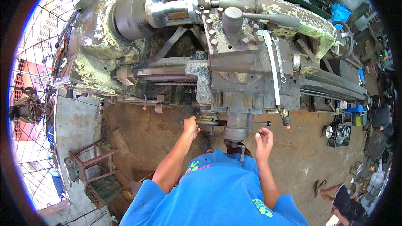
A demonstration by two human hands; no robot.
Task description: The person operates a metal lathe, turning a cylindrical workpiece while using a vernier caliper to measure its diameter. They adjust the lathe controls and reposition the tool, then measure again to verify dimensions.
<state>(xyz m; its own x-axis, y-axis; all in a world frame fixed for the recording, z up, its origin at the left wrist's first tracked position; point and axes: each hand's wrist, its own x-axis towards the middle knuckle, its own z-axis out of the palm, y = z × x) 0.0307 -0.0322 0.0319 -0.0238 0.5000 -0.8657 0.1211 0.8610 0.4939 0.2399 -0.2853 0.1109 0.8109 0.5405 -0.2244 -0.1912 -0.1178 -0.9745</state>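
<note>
A person in a blue shirt (217,192) stands at the front edge of a worn metal lathe (176,58) with peeling pale paint, both hands raised to the controls on the carriage apron (247,88). The left hand (191,126) is closed in a fist around a handwheel handle (207,122) low on the apron, just left of the cross-slide crank (237,136). The right hand (264,138) hangs loosely open, fingers curled and holding nothing, just right of that crank and near a small black-knobbed lever (268,123).

One bright turned steel workpiece (176,6) sits in the chuck (134,12), well above the hands. Two wrenches (274,58) lie side by side on the carriage top beside the tool post (232,21).

The dirt floor (146,134) in front of the machine is brown and bare around the person's feet, leaving open standing room to left and right. One small rusty stand (90,163) sits to the lower left, well apart. Clutter of parts and tools (347,129) crowds the right edge, where a second person's legs (343,199) show at the lower corner.
</note>
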